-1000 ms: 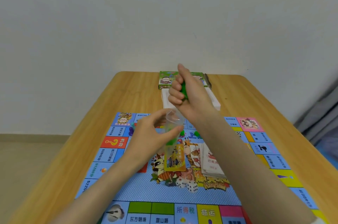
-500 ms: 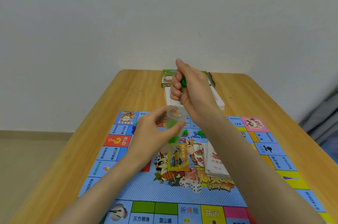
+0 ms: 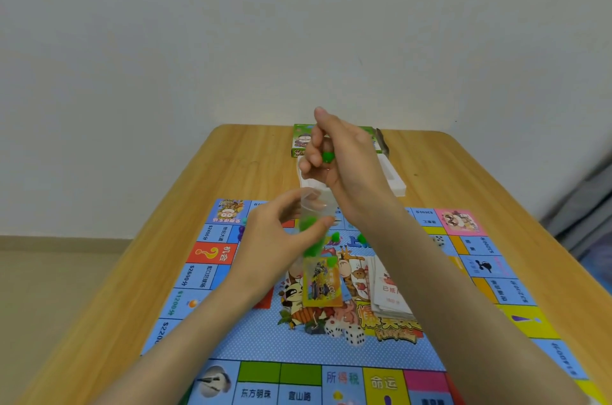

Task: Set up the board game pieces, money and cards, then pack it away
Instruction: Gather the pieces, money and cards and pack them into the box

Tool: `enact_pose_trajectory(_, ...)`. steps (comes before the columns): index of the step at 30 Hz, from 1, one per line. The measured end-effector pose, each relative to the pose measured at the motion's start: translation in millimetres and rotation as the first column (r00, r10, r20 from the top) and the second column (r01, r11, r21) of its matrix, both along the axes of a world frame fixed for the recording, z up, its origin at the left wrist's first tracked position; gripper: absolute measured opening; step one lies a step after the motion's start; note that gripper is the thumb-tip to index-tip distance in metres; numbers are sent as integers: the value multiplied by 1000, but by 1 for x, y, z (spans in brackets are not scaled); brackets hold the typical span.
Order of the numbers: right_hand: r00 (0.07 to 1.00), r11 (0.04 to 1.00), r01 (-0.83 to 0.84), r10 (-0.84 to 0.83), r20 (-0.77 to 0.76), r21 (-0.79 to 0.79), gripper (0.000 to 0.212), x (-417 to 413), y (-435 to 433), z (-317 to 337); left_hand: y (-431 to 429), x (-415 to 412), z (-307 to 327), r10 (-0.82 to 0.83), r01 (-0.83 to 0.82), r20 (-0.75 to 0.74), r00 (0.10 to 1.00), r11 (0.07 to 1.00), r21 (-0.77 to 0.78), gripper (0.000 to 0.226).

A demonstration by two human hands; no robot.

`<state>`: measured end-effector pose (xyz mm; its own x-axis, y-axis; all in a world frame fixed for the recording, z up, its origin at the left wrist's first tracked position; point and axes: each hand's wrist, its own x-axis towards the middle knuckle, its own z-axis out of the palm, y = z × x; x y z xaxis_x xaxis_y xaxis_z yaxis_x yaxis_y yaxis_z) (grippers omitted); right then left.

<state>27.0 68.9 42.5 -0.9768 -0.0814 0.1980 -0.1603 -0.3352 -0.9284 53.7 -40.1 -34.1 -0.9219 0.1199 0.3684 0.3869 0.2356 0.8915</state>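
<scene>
Pale wall behind wooden table [image 3: 231,166]. Game board [image 3: 265,338] spread flat on near half. Left hand [image 3: 275,239] above board, thumb and fingers pinching clear bag [image 3: 314,249] near its mouth; bag hangs down, green pieces inside, colourful label at bottom. Right hand [image 3: 344,163] just above bag mouth, fingers curled round green piece [image 3: 328,157]. Two dice [image 3: 352,336] on board centre, card stack [image 3: 390,292] just right of bag. Green box [image 3: 301,139] and white tray [image 3: 395,179] at far end.
</scene>
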Motion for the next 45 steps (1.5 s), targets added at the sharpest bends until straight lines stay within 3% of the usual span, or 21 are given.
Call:
enact_pose_trajectory(17, 997, 958, -41, 59, -54, 282, 32, 1, -1, -3, 1, -2, -1, 30, -31, 27, 999, 999, 31, 30)
enact_pose_trajectory(23, 989, 924, 79, -26, -145, 373, 29, 8, 25, 14, -3, -6, -3, 38, -41, 46, 998, 996, 83, 33)
enact_pose_trajectory(26, 989, 781, 125, -52, -136, 612, 21, 21, 44, 14, -4, -6, 0, 55, -57, 16, 998, 991, 118, 30)
enact_pose_trajectory(29, 998, 392, -13, 66, -14, 920, 14, 34, 57, -5, -5, -6, 2, 80, -79, -5, 997, 986, 148, 25)
enact_pose_trajectory(31, 981, 169, -109, 178, 78, 980, 8, 43, 58, -22, -5, -6, 3, 101, -98, -14, 995, 983, 153, 23)
enact_pose_trajectory(32, 972, 107, -115, 217, 89, 988, 6, 48, 57, -30, -6, -6, 3, 107, -104, -18, 994, 983, 151, 23)
enact_pose_trajectory(34, 961, 57, -86, 268, 68, 995, 13, 54, 52, -42, -6, -6, 2, 105, -101, -23, 994, 984, 147, 23)
enact_pose_trajectory(41, 963, 55, -7, 269, -8, 998, 18, 56, 42, -60, -5, -5, -1, 84, -82, -11, 996, 987, 137, 24)
enact_pose_trajectory(45, 969, 132, 11, 242, -43, 991, 14, 55, 43, -60, -5, -5, -1, 62, -59, -18, 998, 988, 143, 26)
